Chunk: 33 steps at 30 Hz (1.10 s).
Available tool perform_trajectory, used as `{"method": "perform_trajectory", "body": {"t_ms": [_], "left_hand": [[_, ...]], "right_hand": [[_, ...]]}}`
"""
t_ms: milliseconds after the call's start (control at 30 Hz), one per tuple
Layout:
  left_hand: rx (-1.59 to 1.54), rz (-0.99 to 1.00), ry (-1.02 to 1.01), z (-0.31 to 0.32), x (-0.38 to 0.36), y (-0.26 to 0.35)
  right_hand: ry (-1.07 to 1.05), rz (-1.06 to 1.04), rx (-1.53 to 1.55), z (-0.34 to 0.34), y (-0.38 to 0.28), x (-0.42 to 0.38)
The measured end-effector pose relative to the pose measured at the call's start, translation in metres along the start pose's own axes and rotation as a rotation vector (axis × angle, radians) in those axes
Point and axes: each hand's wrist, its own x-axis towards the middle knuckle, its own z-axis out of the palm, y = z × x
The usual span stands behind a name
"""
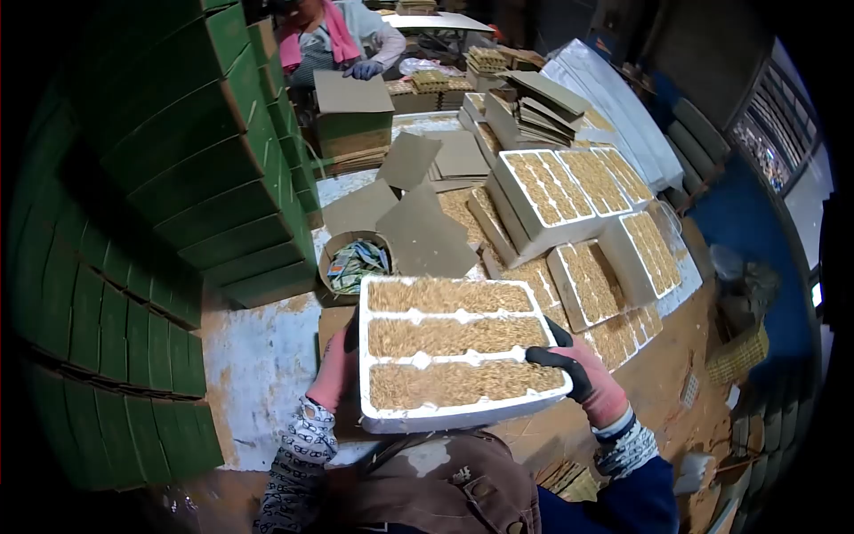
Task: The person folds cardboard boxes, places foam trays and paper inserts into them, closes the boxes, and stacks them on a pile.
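- Holding the white foam tray [454, 351] from both short sides, the person keeps it roughly level in front of the body, most likely so that the straw-coloured filling in its three long compartments stays in place.
- Head view, left hand [334, 369]: pink-gloved, wrapped round the tray's left edge. The fingers are closed on the rim; the thumb lies against the side wall. The grip is narrow and clamped on the tray.
- Head view, right hand [583, 374]: pink glove with black fingertips, hooked over the tray's right edge. The fingers curl onto the top rim and are closed on the tray.
- Tray position: raised above the near edge of the work table [258, 374], directly over the person's lap.
- Beyond the tray, a round cardboard tub [354, 264] holds small printed packets.
- Beyond the tray and to its right, more filled trays [569, 191] lean against one another in overlapping rows, apparently staged for handling.
- Left of the tray, stacks of green boxes [178, 196] stand piled high along the table's side.
- Far beyond the tray, flat cardboard sheets [418, 222] lie loose, and a second person's gloved hand [363, 68] rests at another stack.
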Motion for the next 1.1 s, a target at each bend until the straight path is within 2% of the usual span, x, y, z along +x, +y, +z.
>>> {"method": "perform_trajectory", "body": {"t_ms": [33, 67, 100, 167, 200, 233, 300, 333, 367, 400, 433, 500, 533, 567, 600, 633, 667, 700, 733, 767, 833, 900, 933, 967, 1033, 1100], "left_hand": [[0.405, 0.204, -0.034, -0.020, 0.005, -0.010], [0.749, 0.302, 0.060, -0.031, -0.005, -0.011], [0.680, 0.120, 0.083, -0.034, -0.014, -0.009], [0.847, 0.134, 0.128, -0.045, -0.014, -0.026], [0.775, 0.179, 0.065, -0.030, -0.020, -0.016], [0.841, 0.239, 0.044, -0.022, -0.025, -0.008], [0.841, 0.293, -0.026, -0.010, -0.032, 0.005], [0.835, 0.222, -0.023, -0.005, -0.037, 0.020], [0.832, 0.153, -0.020, -0.003, -0.038, 0.037], [0.841, 0.153, 0.016, -0.006, -0.032, 0.043], [0.745, 0.041, 0.043, -0.032, -0.008, 0.033], [0.513, 0.085, 0.273, -0.071, 0.056, 0.020], [0.893, 0.348, 0.358, -0.070, 0.088, 0.023], [1.273, 0.609, 0.445, -0.068, 0.115, 0.025], [1.600, 0.658, 0.498, -0.072, 0.140, 0.022], [1.934, 0.696, 0.542, -0.080, 0.161, 0.017], [1.941, 0.688, 0.547, -0.103, 0.182, 0.001], [2.072, 0.589, 0.457, -0.128, 0.207, -0.017], [2.194, 0.490, 0.362, -0.139, 0.223, -0.024], [2.195, 0.491, 0.354, -0.136, 0.227, -0.021], [1.908, 0.172, 0.358, -0.128, 0.222, 0.001], [1.814, 0.173, 0.396, -0.113, 0.205, 0.011], [1.757, 0.254, 0.490, -0.107, 0.201, 0.013], [1.698, 0.331, 0.576, -0.102, 0.194, 0.013], [1.522, 0.224, 0.578, -0.098, 0.185, 0.027], [1.369, 0.297, 0.486, -0.074, 0.162, 0.051]], "right_hand": [[-0.008, 0.006, -0.103, 0.002, 0.005, 0.012], [0.002, -0.013, -0.106, 0.002, 0.016, 0.021], [-0.005, -0.036, -0.038, 0.004, 0.023, 0.028], [-0.023, 0.062, 0.015, 0.008, 0.015, 0.033], [-0.015, 0.252, -0.372, -0.008, 0.034, 0.042], [-0.056, 0.077, -0.426, -0.007, 0.059, 0.049], [-0.082, 0.025, -0.725, 0.003, 0.071, 0.060], [-0.128, 0.052, -0.985, -0.002, 0.095, 0.068], [-0.114, -0.116, -1.410, 0.005, 0.116, 0.066], [-0.133, -0.061, -1.599, 0.027, 0.111, 0.066], [-0.155, 0.002, -1.788, 0.046, 0.105, 0.066], [-0.284, -0.018, -1.836, 0.047, 0.125, 0.084], [-0.306, -0.339, -1.795, 0.040, 0.108, 0.093], [-0.330, -0.131, -1.673, 0.038, 0.081, 0.119], [-0.206, -0.263, -1.338, 0.036, 0.039, 0.135], [-0.016, -0.321, -1.136, 0.038, 0.006, 0.155], [0.095, -0.311, -0.930, 0.034, -0.005, 0.185], [0.270, -0.437, -1.111, 0.036, -0.013, 0.207], [0.303, -0.544, -1.064, 0.023, 0.016, 0.246], [0.323, -0.650, -1.389, 0.007, 0.051, 0.282], [0.181, -0.312, -1.475, 0.010, 0.096, 0.300], [0.239, -0.267, -1.489, 0.006, 0.117, 0.320], [0.296, -0.218, -1.316, 0.002, 0.122, 0.326], [0.316, -0.297, -1.344, -0.007, 0.131, 0.332], [0.304, -0.463, -1.296, -0.028, 0.124, 0.332], [0.321, -0.311, -1.489, -0.034, 0.084, 0.308]]}}
